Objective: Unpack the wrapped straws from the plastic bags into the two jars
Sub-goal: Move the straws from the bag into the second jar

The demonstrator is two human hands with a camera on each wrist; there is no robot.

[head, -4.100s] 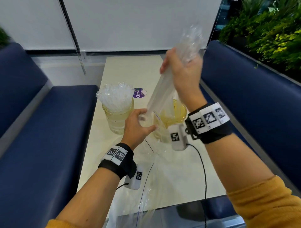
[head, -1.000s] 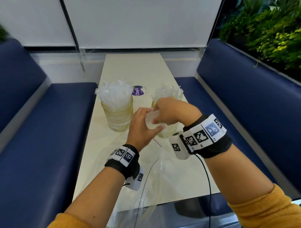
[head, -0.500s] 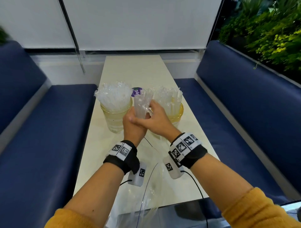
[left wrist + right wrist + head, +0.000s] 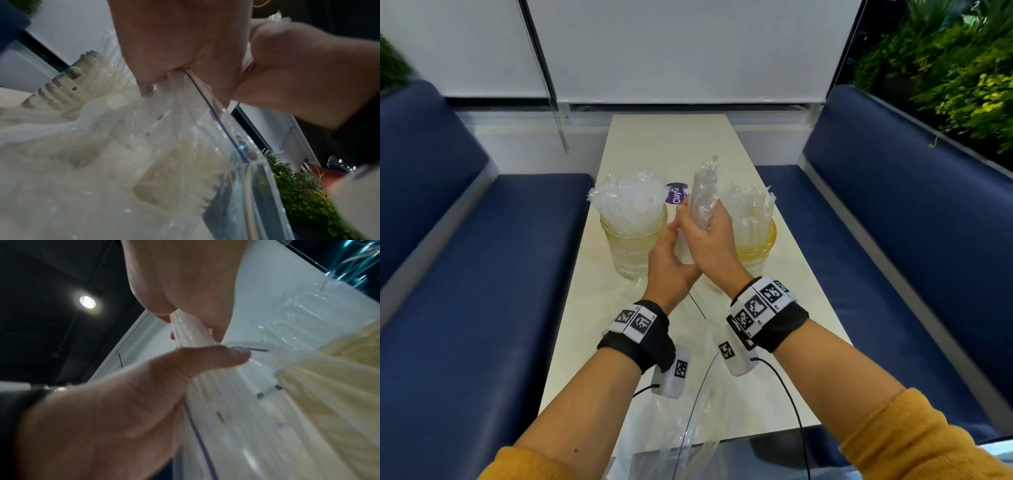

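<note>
Two glass jars stand on the table, both holding upright wrapped straws: the left jar (image 4: 633,240) is packed full, the right jar (image 4: 756,246) is looser. Between them my right hand (image 4: 714,236) grips a bundle of wrapped straws (image 4: 703,192) that stands upright above my fist. My left hand (image 4: 671,263) is pressed against it from the left and holds the mouth of the clear plastic bag (image 4: 685,435), which hangs down toward me. In the left wrist view the bag's blue zip line (image 4: 216,113) runs out of my left palm. The right wrist view shows the straws (image 4: 191,331) in my right hand's grip.
The narrow cream table (image 4: 671,144) runs away from me between two blue benches (image 4: 482,274) (image 4: 876,240). A purple sticker (image 4: 675,193) lies behind the jars. Green plants (image 4: 945,68) fill the far right. Sensor cables hang from both wrists.
Four seconds ago my right hand held a bundle high over the right jar. Since a second ago both hands have shifted left from that jar, and a new bundle has risen out of the bag.
</note>
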